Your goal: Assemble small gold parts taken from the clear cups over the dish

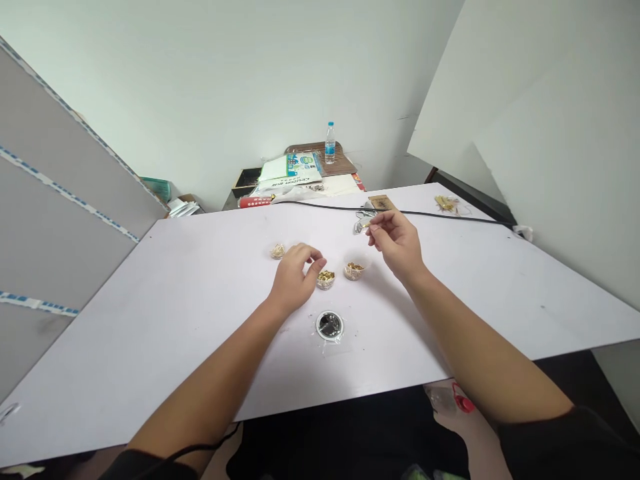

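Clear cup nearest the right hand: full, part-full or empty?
Part-full: gold-coloured pieces lie in the bottom of the clear cup, and its upper wall shows bare above them.

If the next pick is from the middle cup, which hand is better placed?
Probably the left hand: it is right beside the middle cup, while the right hand is farther off, pinching a small gold piece.

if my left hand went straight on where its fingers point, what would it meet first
Most likely the middle cup of gold pieces, close by your left hand; height is hard to judge, so it might pass above the rim.
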The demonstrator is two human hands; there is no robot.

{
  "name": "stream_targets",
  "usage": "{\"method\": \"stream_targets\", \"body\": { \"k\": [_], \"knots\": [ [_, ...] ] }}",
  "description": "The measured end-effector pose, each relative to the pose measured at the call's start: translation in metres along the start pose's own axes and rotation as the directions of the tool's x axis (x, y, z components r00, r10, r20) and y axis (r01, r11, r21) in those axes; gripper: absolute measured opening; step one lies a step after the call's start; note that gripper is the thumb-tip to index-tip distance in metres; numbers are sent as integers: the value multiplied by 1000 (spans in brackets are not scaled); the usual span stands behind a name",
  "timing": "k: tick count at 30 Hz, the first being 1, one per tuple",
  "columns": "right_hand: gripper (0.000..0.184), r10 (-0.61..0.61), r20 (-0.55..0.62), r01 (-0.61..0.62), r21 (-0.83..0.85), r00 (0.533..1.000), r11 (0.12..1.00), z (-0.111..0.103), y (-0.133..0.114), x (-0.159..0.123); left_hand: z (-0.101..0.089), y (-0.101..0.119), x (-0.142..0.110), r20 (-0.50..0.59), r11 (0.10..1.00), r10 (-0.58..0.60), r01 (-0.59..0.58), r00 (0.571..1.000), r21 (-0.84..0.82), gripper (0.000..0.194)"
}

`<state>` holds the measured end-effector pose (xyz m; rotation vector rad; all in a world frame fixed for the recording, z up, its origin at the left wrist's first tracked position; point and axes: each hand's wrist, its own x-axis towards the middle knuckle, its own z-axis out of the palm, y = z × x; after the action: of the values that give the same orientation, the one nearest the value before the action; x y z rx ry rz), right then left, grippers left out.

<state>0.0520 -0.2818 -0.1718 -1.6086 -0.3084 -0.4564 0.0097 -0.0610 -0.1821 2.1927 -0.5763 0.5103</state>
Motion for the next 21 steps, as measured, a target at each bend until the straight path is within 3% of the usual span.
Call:
{"method": "stream_targets", "body": {
  "k": [6,12,17,21],
  "knots": [
    [12,-36,-88,40,36,995,999,0,3,2,18,21,47,266,975,1,-59,964,213,10],
    [13,-30,-65,31,29,997,999,2,-4,-3,34,16,67,343,962,-11,-83,939,260,18],
    [10,-64,28,66,-58,998,996,5,-2,-8,5,0,64,209,987,2,-36,978,159,25],
    [5,-204,248,257,-207,947,944,14,-1,-18,-29,-14,61,114,994,-32,20,993,106,24]
  ]
}}
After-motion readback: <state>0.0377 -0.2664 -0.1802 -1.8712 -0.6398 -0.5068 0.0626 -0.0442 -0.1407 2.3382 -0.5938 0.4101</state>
